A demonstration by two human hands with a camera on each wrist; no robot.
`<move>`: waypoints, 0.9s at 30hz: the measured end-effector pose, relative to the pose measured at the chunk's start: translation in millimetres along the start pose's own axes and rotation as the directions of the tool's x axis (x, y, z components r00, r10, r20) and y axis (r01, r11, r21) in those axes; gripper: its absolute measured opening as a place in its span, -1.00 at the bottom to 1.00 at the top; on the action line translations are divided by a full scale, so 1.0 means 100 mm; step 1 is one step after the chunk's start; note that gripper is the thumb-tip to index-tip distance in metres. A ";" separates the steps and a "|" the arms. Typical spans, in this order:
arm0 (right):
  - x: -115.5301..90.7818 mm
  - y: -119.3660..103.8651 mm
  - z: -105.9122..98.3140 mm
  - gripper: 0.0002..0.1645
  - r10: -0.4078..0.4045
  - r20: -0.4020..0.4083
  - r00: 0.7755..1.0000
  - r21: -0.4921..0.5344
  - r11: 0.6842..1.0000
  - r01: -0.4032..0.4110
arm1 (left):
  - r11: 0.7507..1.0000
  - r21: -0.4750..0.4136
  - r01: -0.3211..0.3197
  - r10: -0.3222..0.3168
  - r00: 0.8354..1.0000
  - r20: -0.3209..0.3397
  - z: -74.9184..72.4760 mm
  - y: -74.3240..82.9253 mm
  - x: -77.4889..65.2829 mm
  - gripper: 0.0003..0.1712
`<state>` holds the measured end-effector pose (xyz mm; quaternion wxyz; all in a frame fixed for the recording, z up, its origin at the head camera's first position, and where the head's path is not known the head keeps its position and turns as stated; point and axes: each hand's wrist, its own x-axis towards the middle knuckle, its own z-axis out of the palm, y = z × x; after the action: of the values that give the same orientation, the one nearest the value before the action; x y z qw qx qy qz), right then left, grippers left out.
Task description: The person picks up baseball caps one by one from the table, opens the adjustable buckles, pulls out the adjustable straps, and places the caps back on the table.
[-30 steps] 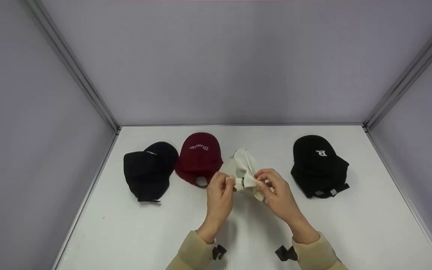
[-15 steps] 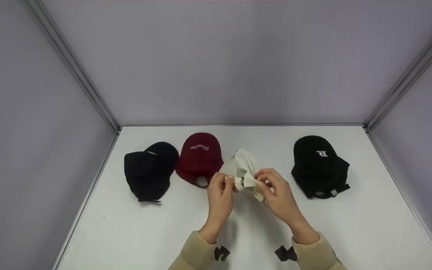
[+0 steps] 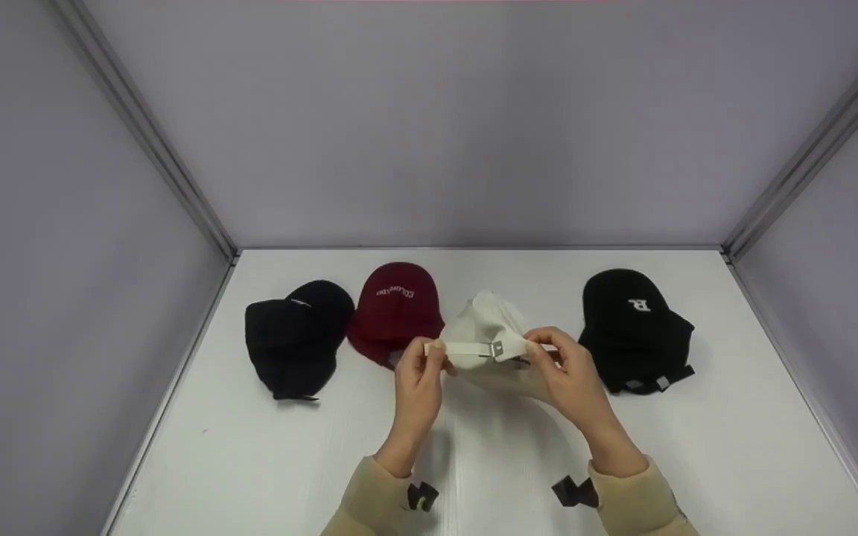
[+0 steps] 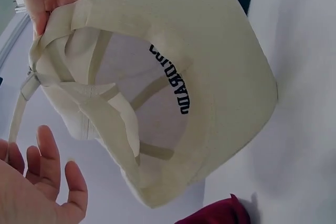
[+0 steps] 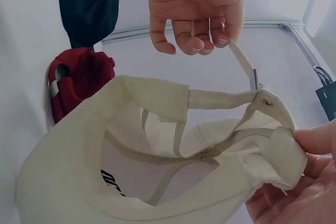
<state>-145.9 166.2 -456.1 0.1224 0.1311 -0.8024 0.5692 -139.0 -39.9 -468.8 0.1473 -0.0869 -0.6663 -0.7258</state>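
A cream baseball cap [image 3: 485,320] is held up between both hands, the opening at its back facing me. My left hand [image 3: 418,387] pinches the end of its adjustment strap [image 3: 466,348], stretched straight to the left of a metal buckle [image 3: 497,349]. On the buckle's other side, my right hand [image 3: 578,383] pinches the cap's rear edge between thumb and fingers. Dark lettering [image 4: 176,80] shows inside the crown in the left wrist view, beside the broad brim [image 4: 226,72]. The right wrist view shows the strap [image 5: 241,59] running from the left fingers into the buckle [image 5: 256,80].
On the white table [image 3: 287,461], a dark red cap [image 3: 398,305] lies just behind and left of my left hand. A black cap [image 3: 291,350] is further left. Another black cap [image 3: 634,335] with a white letter lies right of my right hand. Grey walls [image 3: 474,134] enclose the table.
My hands have moved apart, the left one leftward and the right one slightly rightward. A longer stretch of strap now lies straight between them, and the buckle and cap's back have come into clearer view.
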 end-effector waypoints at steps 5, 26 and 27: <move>0.02 -0.07 -0.02 -0.92 0.064 -0.019 0.998 -0.006 0.998 -0.064 | 0.999 0.000 -0.038 0.038 0.997 0.060 -0.03 -0.02 -0.02 -0.81; 0.08 0.17 -0.07 -0.87 0.057 0.088 0.995 0.256 0.964 -0.077 | 0.683 0.504 -0.529 0.418 0.849 0.325 -0.04 -0.67 0.02 -0.55; 0.08 0.17 -0.07 -0.87 0.062 0.092 0.994 0.264 0.961 -0.084 | 0.671 0.519 -0.530 0.418 0.848 0.326 -0.03 -0.67 0.02 -0.56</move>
<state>-158.7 177.4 -466.2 0.0493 0.1402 -0.7269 0.6705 -162.6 -38.3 -531.9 0.2901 -0.2721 -0.8224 -0.4067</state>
